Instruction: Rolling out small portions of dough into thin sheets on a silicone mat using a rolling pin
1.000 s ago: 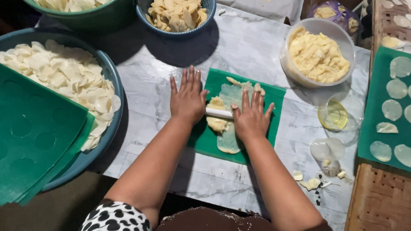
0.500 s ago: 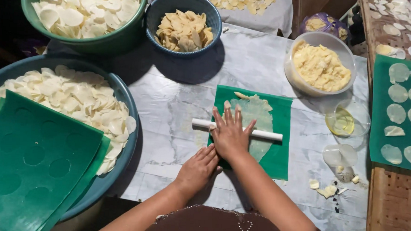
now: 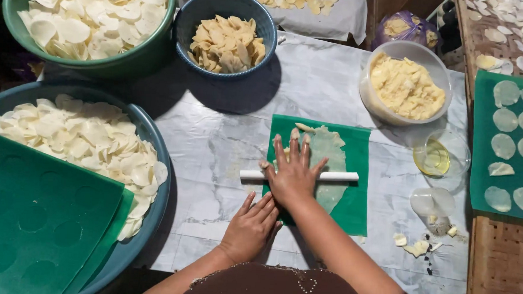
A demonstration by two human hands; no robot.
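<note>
Right hand [image 3: 292, 176], fingers splayed flat, presses the thin white rolling pin [image 3: 336, 177] over soft, likely tearable pale dough sheet [image 3: 331, 150]; left hand [image 3: 251, 227] rests open, empty

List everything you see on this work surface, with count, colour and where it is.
rolling pin: one, white, across the green mat at centre
green mat: one, under the flattened dough
flattened dough: one sheet, pale, on that mat
teal bowl: one, left, holding pale chips and folded green sheets
green bowl: one, top left, full of pale chips
blue bowl: one, top centre, yellowish chips
white tub: one, top right, yellow dough
oil cup: one, clear, right of the mat
round dough discs: several, pale, on a green sheet at far right
left hand: flat on the table, near edge
right hand: pressing on the rolling pin
</note>
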